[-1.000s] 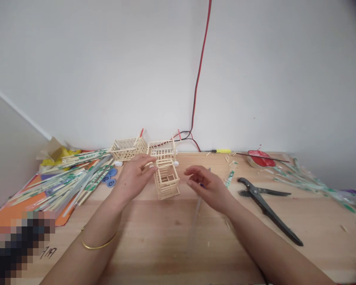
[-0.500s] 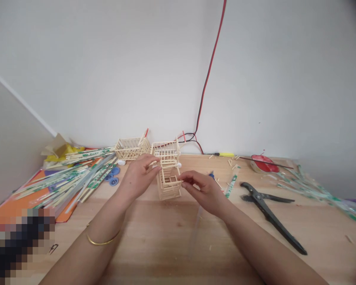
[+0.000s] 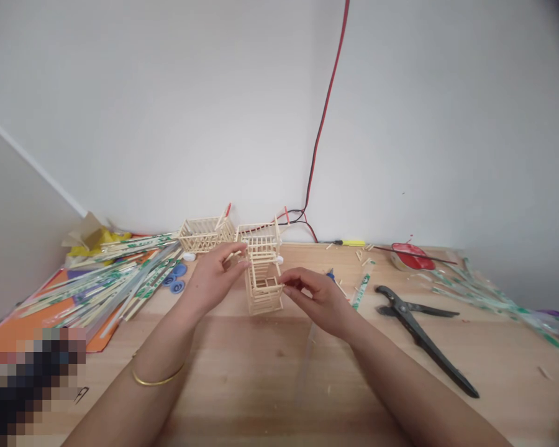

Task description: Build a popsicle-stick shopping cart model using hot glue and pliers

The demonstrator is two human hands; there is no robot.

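Observation:
A small open frame of thin wooden sticks (image 3: pixel 265 298) stands on the table in front of me. My left hand (image 3: pixel 218 273) is at its upper left edge, thumb and fingers closed about the sticks there. At the right front corner, the thumb and index finger of my right hand (image 3: pixel 314 298) are pinched together at the end of a short wooden stick (image 3: pixel 276 287) lying across the frame's top. The fingertips partly hide that end. Directly behind stands a second stick frame (image 3: pixel 258 233) with a red-tipped stick; the two overlap in view.
Another stick basket (image 3: pixel 205 233) stands back left, near blue bottle caps (image 3: pixel 177 285) and packaged chopsticks (image 3: pixel 135 273). To the right lie black pliers (image 3: pixel 419 335), a red bowl (image 3: pixel 410 257) and empty wrappers (image 3: pixel 494 298). A red-black cable (image 3: pixel 323 124) hangs down the wall.
The view has shifted very slightly. Both hands keep their places at the frame, and the right fingertips have barely moved.

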